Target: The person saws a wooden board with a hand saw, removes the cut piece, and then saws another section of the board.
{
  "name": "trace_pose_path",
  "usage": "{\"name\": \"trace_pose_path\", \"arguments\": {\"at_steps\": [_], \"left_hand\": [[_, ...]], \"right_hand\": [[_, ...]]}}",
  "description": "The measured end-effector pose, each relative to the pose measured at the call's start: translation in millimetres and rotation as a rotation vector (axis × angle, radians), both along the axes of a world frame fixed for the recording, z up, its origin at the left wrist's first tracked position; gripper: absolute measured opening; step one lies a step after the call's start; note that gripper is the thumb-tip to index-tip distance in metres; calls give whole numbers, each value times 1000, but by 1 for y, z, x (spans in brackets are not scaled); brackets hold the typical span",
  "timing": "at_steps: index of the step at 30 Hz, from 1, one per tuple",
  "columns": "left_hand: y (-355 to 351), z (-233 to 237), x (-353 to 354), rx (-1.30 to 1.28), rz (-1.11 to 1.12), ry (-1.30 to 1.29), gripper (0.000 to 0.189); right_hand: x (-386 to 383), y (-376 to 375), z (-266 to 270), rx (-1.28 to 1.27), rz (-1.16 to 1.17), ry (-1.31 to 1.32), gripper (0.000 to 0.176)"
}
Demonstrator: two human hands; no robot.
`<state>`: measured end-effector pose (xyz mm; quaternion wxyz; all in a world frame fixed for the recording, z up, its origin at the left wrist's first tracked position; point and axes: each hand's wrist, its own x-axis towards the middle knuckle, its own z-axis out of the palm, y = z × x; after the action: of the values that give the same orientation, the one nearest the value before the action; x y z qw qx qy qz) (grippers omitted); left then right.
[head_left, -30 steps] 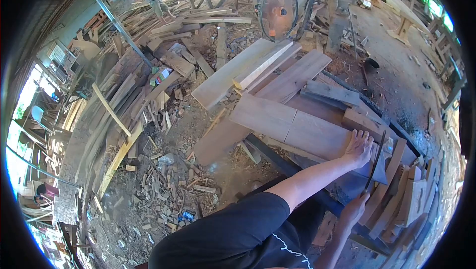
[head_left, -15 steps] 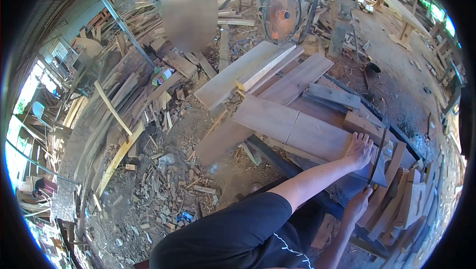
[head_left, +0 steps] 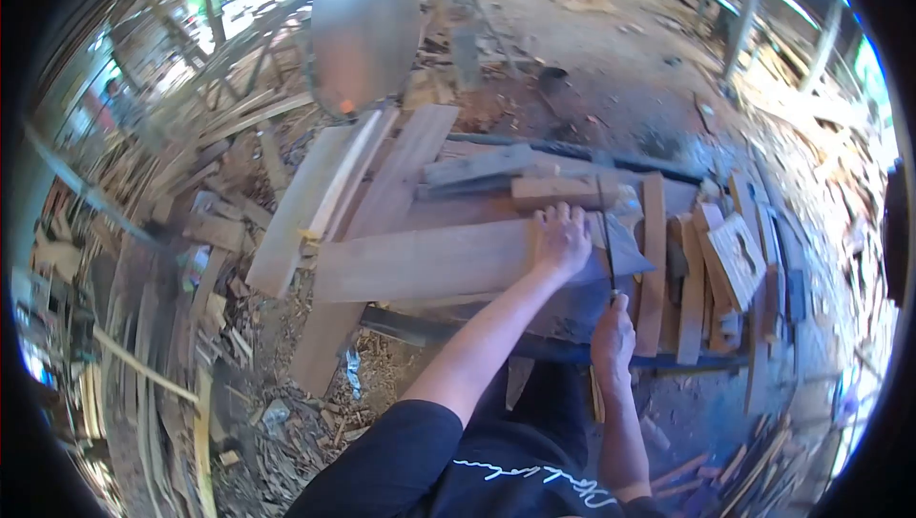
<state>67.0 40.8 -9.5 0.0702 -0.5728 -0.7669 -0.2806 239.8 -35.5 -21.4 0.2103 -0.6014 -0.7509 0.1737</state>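
A long brown board lies across a pile of timber in front of me. My left hand rests flat on its right part, fingers spread over the far edge. In my right hand, fingers are wrapped around the near end of a hand saw, whose thin dark blade appears almost edge-on. The blade points away from me across the board's right end. Just right of it is a grey triangular piece; blur hides what it belongs to. The saw's teeth cannot be made out.
Wood blocks lie beyond the board, and upright-looking offcuts crowd its right. Paler planks lie to the left. Wood scraps litter the ground. A blurred oval hides part of the background.
My view has turned right, so the board and both hands appear farther left. The left hand stays on the board and the right hand still grips the saw.
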Motion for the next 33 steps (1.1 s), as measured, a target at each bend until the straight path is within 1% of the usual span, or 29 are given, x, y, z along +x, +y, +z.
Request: {"name": "trace_pose_path", "arguments": {"at_steps": [1, 2, 3, 5, 7, 8, 9, 10, 12, 14, 15, 17, 18, 20, 21, 23, 27, 29, 31, 33], "left_hand": [[0, -1, 1, -18, -1, 23, 21], [0, 1, 1, -48, -9, 17, 22], [1, 4, 0, -76, -17, 11, 22], [3, 2, 3, -80, 4, 45, 21], [3, 4, 2, -93, -2, 71, 22], [3, 3, 3, -104, -29, 73, 22], [3, 2, 2, -61, -26, 54, 21], [4, 1, 2, -17, -17, 35, 21], [3, 1, 0, -19, -35, 56, 21], [2, 5, 2, -56, -29, 48, 23], [4, 7, 2, -56, -42, 50, 23], [5, 8, 4, -180, 12, 40, 25], [4, 6, 4, -189, 3, 40, 25], [5, 6, 4, -161, 13, 71, 25], [5, 2, 3, -112, 3, 105, 27], [4, -2, 2, -95, -8, 102, 27], [3, -1, 0, -98, -24, 91, 27], [6, 5, 3, -122, -16, 94, 27], [3, 1, 4, -157, -7, 97, 28], [6, 0, 2, -135, -1, 119, 29]], "right_hand": [[9, -12, -3, 11, 31, 0, 9], [20, -25, -8, -10, -21, -15, 9], [30, -39, -15, -34, -19, -16, 10], [39, -54, -15, -62, -15, 17, 15], [29, -37, -13, -48, 3, 54, 17], [17, -23, -7, -5, 9, 87, 16], [7, -10, -3, 44, 21, 122, 14], [2, -2, -1, 41, 6, 126, 14], [-3, 6, -3, -34, -10, 14, 10], [18, -17, -15, 11, -1, 53, 9], [30, -33, -19, -34, -8, 46, 10], [42, -53, -19, -132, -23, 1, 13], [42, -50, -21, -141, -33, 1, 13], [31, -29, -22, 3, 42, 158, 13], [20, -14, -16, 4, 33, 165, 13], [-3, 11, -4, -45, 11, 82, 12], [20, -17, -10, 0, 19, 176, 11], [38, -44, -23, -136, -3, 118, 10], [37, -40, -20, -128, 7, 133, 11], [24, -23, -13, -109, 14, 159, 12]]}}
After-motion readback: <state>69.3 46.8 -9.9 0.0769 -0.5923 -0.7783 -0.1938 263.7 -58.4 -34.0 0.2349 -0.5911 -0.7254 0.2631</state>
